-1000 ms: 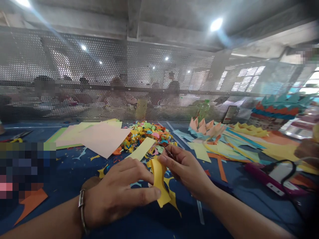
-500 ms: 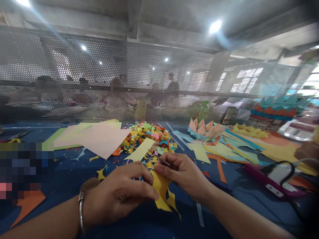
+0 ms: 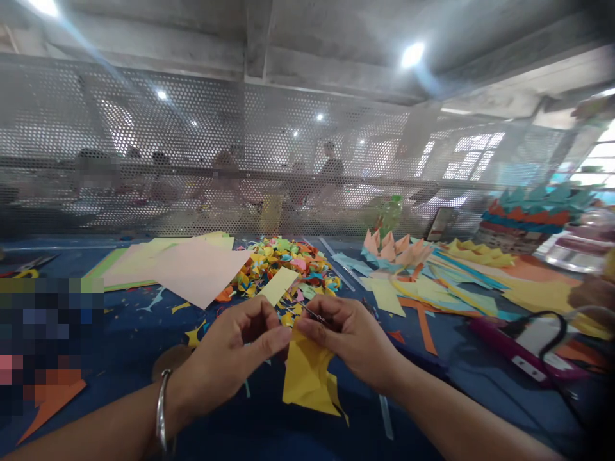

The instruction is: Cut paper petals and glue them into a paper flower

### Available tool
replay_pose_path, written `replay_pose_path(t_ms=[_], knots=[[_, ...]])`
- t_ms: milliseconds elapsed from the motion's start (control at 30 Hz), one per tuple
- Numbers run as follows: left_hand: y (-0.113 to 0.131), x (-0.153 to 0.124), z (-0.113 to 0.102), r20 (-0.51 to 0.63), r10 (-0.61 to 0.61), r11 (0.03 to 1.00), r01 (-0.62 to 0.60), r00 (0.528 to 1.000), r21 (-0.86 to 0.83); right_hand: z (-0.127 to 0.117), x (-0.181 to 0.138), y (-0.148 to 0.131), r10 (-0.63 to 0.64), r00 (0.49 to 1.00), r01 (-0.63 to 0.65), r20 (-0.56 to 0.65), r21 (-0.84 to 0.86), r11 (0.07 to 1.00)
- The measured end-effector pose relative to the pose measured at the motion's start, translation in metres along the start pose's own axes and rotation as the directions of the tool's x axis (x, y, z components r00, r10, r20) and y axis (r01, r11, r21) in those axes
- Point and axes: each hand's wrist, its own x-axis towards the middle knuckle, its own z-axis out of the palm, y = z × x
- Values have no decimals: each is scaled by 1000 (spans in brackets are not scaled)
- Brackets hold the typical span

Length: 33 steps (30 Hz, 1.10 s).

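Observation:
A cut piece of yellow paper [image 3: 307,378] hangs below my right hand [image 3: 343,326], its lower edge uneven with a thin curling strip. The right thumb and fingers are closed on its top edge. They also grip a thin dark metal tool [image 3: 311,312] with a slender tip pointing up and left; its kind is unclear. My left hand [image 3: 240,346], with a silver bangle at the wrist, is beside the paper's upper left corner. Its thumb and fingers are curled together in a pinch, and whatever lies between them is hidden. Behind both hands rises a heap of colourful paper scraps [image 3: 288,259].
Pink and pale sheets [image 3: 202,266] lie at the left. Folded paper pieces [image 3: 394,246] and strips lie at the right, near a purple power strip [image 3: 523,358] with a black cable. A perforated metal screen [image 3: 269,147] stands behind the table. Another person's hand [image 3: 593,291] shows at far right.
My left hand has drawn up and left from the yellow paper's lower part to its upper corner, its fingers curling in. The paper now hangs flatter. My right hand has barely moved.

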Motion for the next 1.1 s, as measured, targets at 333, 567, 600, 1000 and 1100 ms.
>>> replay_pose_path(t_ms=[333,567,600,1000,1100], knots=[[-2,0,8,59,-180,983,183,982,-33,6,0,5,-60,998,62,37,-46,997],[-3,1,5,-2,-133,987,132,991,86,7,0,-1,-20,1000,22,13,-97,995],[-3,0,4,-10,-131,987,131,991,96,7,0,-1,-20,1000,21,9,-106,994],[-2,1,5,-76,-54,962,73,996,265,6,1,1,-22,999,25,30,-108,994],[0,0,4,-80,-18,955,41,997,293,6,1,-1,-11,1000,14,29,-97,995]])
